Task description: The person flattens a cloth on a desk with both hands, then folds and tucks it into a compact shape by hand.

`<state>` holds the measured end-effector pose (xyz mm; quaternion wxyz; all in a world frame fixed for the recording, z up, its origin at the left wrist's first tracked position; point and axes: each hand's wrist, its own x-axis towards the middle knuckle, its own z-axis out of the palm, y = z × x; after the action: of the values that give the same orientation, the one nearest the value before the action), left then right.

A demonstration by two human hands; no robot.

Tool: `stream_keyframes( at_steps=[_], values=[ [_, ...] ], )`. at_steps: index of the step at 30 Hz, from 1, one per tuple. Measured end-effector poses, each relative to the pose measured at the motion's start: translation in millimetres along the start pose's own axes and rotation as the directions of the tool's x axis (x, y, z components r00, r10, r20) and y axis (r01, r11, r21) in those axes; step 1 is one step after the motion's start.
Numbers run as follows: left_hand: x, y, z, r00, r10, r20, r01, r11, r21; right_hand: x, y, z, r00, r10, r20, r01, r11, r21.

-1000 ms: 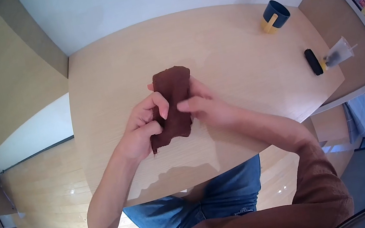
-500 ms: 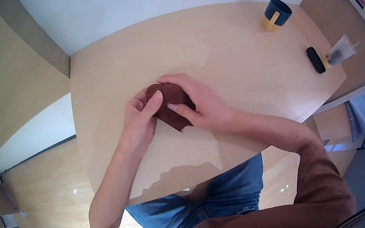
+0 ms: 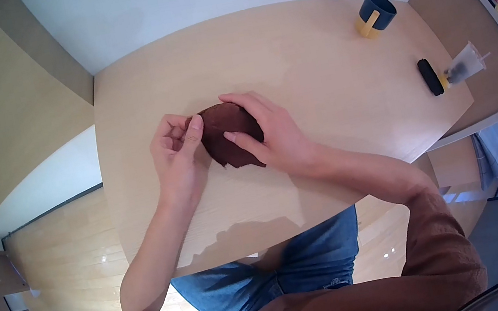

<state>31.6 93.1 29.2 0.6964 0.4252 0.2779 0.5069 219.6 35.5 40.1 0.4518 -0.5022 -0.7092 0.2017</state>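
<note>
A dark reddish-brown piece of cloth [image 3: 228,134], rounded at the top and ragged along its lower edge, is between my hands above the table. The thumb and curled fingers of my left hand [image 3: 179,144] pinch its upper left edge. My right hand [image 3: 275,131] grips the right side, thumb across the front and fingers around the upper right edge. Whether anything lies inside or under the cloth is hidden.
The light wood table [image 3: 139,101] meets a white wall at the back. A dark blue and yellow mug [image 3: 376,14] stands at the back right. Nearer on the right are a black case-like object [image 3: 430,77] and a clear cup with a straw [image 3: 464,63], beside a side panel [image 3: 474,36].
My left hand has shifted left and up, drawing out the cloth's edge. The folded cloth has spread into a wider, rounder shape. My right hand keeps its hold.
</note>
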Motion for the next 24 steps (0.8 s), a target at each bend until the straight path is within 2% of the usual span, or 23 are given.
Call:
stream_keyframes(
  at_steps=[3,6,9,12,15,18,21,24],
  values=[
    [-3,3,-3,0.996,-0.078,0.034,0.079,0.996,-0.035,-1,2,3,0.998,0.053,-0.024,-0.053,0.999,-0.001],
    [-3,1,-4,0.993,-0.085,0.077,0.09,0.993,-0.076,1,11,2,0.995,0.099,-0.019,-0.096,0.991,0.098],
    [-3,7,-1,0.975,-0.145,0.171,0.176,0.968,-0.181,4,11,-2,0.979,0.2,0.043,-0.204,0.942,0.268],
    [-9,16,6,0.942,-0.243,0.234,0.292,0.933,-0.208,4,20,-4,0.974,0.173,0.147,-0.218,0.895,0.39],
    [-7,11,-3,0.87,-0.22,0.441,0.366,0.888,-0.279,8,21,-4,0.916,0.271,0.295,-0.399,0.536,0.744],
    [-7,12,-3,0.866,-0.187,0.464,0.346,0.894,-0.286,9,9,-3,0.882,0.292,0.371,-0.446,0.258,0.857],
    [-10,11,2,0.867,-0.157,0.472,0.296,0.925,-0.236,9,-2,-9,0.835,0.342,0.431,-0.506,0.171,0.845],
    [-3,2,-4,0.834,-0.086,0.545,0.214,0.961,-0.175,9,-3,-9,0.853,0.331,0.403,-0.476,0.176,0.862]
  ],
)
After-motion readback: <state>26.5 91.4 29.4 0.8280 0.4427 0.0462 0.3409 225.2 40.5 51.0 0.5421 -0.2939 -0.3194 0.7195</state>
